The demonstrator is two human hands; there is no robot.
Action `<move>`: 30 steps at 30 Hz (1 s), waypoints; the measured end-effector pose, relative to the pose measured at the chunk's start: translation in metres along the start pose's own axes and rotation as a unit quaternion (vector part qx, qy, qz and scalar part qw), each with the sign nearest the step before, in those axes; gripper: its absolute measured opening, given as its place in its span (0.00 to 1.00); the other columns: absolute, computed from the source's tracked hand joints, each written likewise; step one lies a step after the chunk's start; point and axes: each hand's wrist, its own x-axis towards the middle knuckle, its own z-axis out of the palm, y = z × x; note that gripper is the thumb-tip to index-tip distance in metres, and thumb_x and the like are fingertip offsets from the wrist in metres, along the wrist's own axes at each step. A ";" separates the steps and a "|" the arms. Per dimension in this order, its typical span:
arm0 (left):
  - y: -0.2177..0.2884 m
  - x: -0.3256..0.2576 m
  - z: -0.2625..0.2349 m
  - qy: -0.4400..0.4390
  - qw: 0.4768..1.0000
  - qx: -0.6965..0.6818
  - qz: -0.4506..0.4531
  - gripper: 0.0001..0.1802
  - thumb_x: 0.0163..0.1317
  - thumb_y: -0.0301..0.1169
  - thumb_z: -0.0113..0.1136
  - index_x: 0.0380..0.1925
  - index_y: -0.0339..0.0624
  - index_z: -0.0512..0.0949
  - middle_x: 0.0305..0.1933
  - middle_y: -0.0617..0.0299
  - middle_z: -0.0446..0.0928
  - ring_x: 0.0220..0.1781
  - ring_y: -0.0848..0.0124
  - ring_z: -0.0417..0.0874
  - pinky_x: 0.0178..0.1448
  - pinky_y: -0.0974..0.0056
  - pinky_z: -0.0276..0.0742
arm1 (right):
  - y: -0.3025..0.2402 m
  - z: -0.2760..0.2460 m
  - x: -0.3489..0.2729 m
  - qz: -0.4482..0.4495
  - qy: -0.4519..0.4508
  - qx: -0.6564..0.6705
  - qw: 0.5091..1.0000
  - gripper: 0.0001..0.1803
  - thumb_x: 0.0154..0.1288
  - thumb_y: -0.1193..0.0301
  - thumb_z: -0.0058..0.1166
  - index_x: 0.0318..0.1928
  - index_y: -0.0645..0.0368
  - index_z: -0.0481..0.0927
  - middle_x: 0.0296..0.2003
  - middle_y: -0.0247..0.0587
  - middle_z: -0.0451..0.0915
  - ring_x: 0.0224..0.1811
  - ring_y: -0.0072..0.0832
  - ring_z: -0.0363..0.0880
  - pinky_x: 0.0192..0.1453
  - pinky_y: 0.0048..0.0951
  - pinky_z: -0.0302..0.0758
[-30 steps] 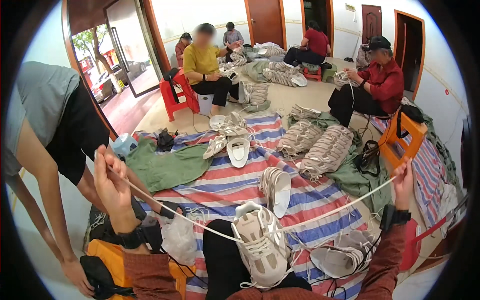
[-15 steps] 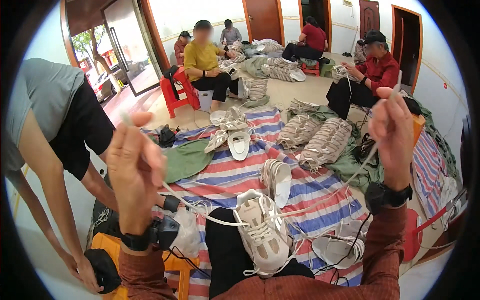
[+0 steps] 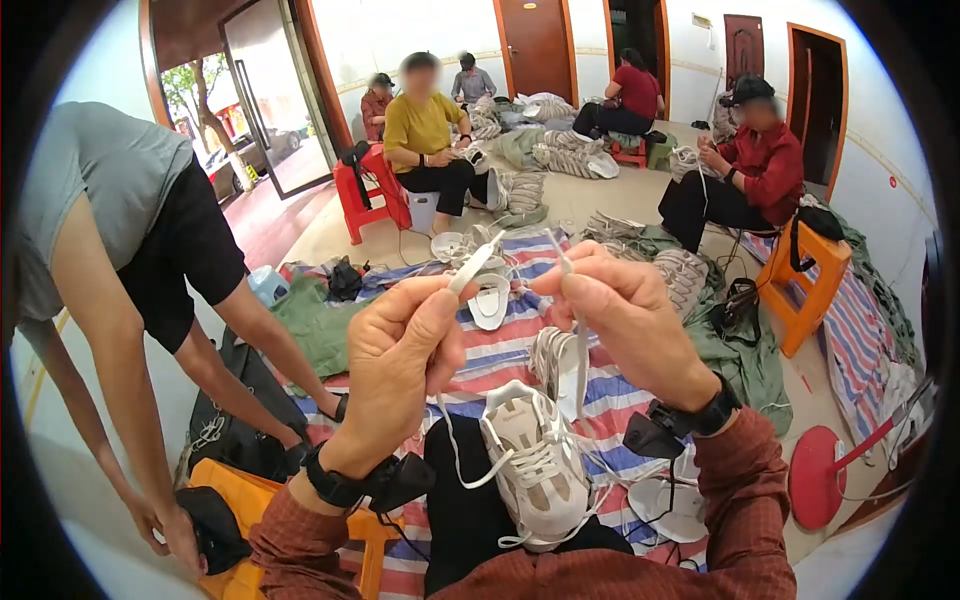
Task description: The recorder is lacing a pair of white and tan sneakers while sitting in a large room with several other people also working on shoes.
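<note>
A beige and white sneaker [image 3: 548,505] rests on my lap, its toe toward me. White lacing crosses its tongue, and both lace ends run up from the shoe. My left hand [image 3: 398,345] pinches one end of the shoelace [image 3: 474,264] between thumb and fingertips, with the tip sticking up. Slightly to the right, my right hand [image 3: 628,312] pinches the other end, its tip also pointing up. The two ends are apart, raised above the far side of the shoe. A slack loop hangs between my left hand and the sneaker.
A striped sheet [image 3: 640,440] covers the floor, with shoe uppers [image 3: 552,360] and white soles on it. At left a person [image 3: 130,230] bends over a yellow stool [image 3: 225,480]. Several seated people work farther back. An orange stool [image 3: 810,265] stands at right.
Both hands have come down and inward from wide apart, bringing the two lace ends close together. The lace, stretched before, now hangs slack. The view has shifted slightly.
</note>
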 end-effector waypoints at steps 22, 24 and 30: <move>-0.039 -0.008 0.014 0.064 0.987 -0.144 0.007 0.10 0.64 0.31 0.55 0.40 0.34 0.76 0.13 0.72 0.66 0.11 0.86 0.59 0.14 0.77 0.51 | 0.015 0.043 0.015 0.113 0.017 0.214 0.970 0.14 0.65 0.68 0.52 0.47 0.63 0.74 0.33 0.29 0.76 0.27 0.10 0.66 0.28 0.13 0.66; -0.041 -0.008 0.014 0.060 0.987 -0.146 0.007 0.10 0.64 0.31 0.55 0.40 0.34 0.76 0.13 0.72 0.66 0.11 0.86 0.59 0.14 0.77 0.51 | 0.017 0.040 0.017 0.112 0.006 0.208 0.972 0.13 0.65 0.68 0.52 0.47 0.62 0.75 0.33 0.29 0.76 0.27 0.10 0.66 0.28 0.13 0.67; -0.048 -0.007 0.015 0.071 0.987 -0.142 -0.007 0.10 0.64 0.31 0.54 0.39 0.34 0.76 0.13 0.73 0.66 0.11 0.87 0.60 0.14 0.77 0.50 | 0.021 0.035 0.022 0.119 -0.009 0.193 0.974 0.14 0.67 0.70 0.49 0.50 0.63 0.74 0.35 0.32 0.76 0.35 0.16 0.75 0.40 0.25 0.79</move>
